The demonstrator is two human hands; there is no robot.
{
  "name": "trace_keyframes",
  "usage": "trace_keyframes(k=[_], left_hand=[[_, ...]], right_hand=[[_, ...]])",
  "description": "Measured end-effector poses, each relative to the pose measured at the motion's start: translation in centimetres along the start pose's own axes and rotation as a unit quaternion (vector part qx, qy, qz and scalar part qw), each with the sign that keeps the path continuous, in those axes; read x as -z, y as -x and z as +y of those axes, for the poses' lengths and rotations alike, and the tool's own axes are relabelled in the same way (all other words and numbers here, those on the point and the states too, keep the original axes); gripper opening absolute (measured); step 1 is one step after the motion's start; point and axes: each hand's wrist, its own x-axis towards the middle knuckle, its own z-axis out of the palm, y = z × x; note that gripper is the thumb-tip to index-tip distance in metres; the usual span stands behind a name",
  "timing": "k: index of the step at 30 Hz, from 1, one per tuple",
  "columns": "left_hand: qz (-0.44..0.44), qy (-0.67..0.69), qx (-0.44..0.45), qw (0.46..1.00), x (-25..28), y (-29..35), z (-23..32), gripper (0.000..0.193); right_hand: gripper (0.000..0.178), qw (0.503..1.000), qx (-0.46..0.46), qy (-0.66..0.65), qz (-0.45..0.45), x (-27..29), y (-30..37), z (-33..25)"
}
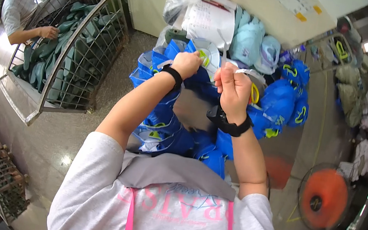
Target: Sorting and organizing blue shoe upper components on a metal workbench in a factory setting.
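Observation:
My left hand is closed at the edge of a blue shoe upper with a pale lining and a yellow-green loop beside my fingertips. What lies inside that grip is mostly hidden. To its right, my right hand is curled shut around a slim silver tool, which sticks up past the thumb; its exact kind is unclear. More blue uppers with yellow-green loops are heaped beyond and right of my right hand. Others hang in a stack below my left forearm.
Light-blue bundled pieces and a written sheet lie at the far side. Left, a wire cage cart holds dark green shoe-shaped forms, with a person reaching into it. An orange fan stands at right.

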Motion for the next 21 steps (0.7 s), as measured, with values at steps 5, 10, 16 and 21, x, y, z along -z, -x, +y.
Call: trace_keyframes(k=[5, 10, 16, 21], left_hand=[[0.031, 0.044, -0.045, 0.998, -1.0, -0.2, -0.9, 0.021], [0.268, 0.284, -0.021, 0.920, 2.2, 1.6, -1.2, 0.030], [0.033, 0.408, -0.086, 0.908, 8.3, 10.2, 8.7, 0.014], [-0.063, 0.170, -0.237, 0.954, 1.9, 12.5, 11.9, 0.015]], right_hand=[[0.028, 0.983, -0.037, -0.041, -0.173, 0.3, 6.2, -1.5], [0.097, 0.841, -0.161, 0.450, -0.253, 2.7, 18.3, -0.9], [0.091, 0.770, -0.328, 0.501, -0.221, 1.5, 25.4, 0.2], [0.077, 0.765, -0.257, 0.525, -0.270, -2.6, 23.2, 0.7]])
